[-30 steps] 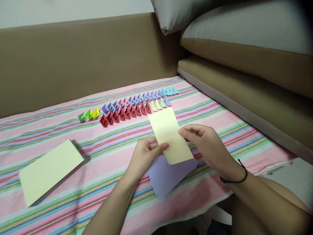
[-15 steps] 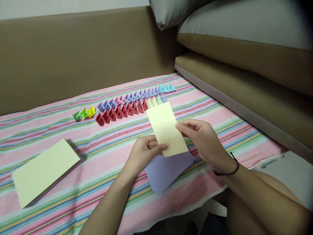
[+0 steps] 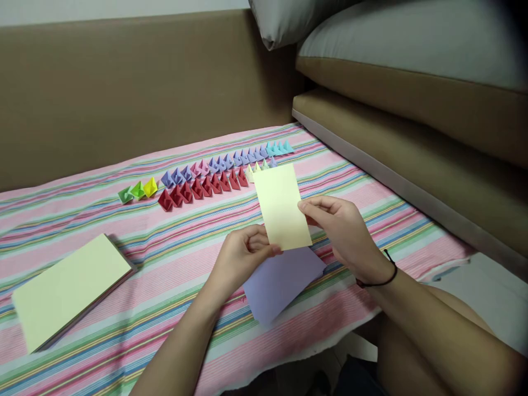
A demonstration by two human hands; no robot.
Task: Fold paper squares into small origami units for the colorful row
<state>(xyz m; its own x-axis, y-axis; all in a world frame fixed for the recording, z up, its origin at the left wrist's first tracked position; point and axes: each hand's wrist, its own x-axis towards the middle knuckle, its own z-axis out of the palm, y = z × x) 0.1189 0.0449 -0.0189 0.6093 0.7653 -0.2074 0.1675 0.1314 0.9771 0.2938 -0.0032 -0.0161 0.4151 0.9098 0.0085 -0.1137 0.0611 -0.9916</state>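
A pale yellow sheet of paper (image 3: 282, 206) is held up in the air between both hands. My left hand (image 3: 245, 250) pinches its lower left corner, thumb on the near face. My right hand (image 3: 340, 228), with a dark cord bracelet at the wrist, grips the right edge between thumb and fingers. Below the sheet lies lilac paper (image 3: 280, 286) on the striped cloth, its upper part hidden by the yellow sheet and my left hand.
A stack of pale yellow-green paper (image 3: 74, 291) lies at left on the striped cloth (image 3: 165, 308). Rows of small folded paper boats (image 3: 206, 186) in several colours stand farther back. Brown cushions (image 3: 404, 115) are piled at right, and a brown backrest (image 3: 144, 93) rises behind.
The yellow sheet has turned more upright and its lower edge has risen slightly. Both hands keep their hold, and the whole view has shifted a little.
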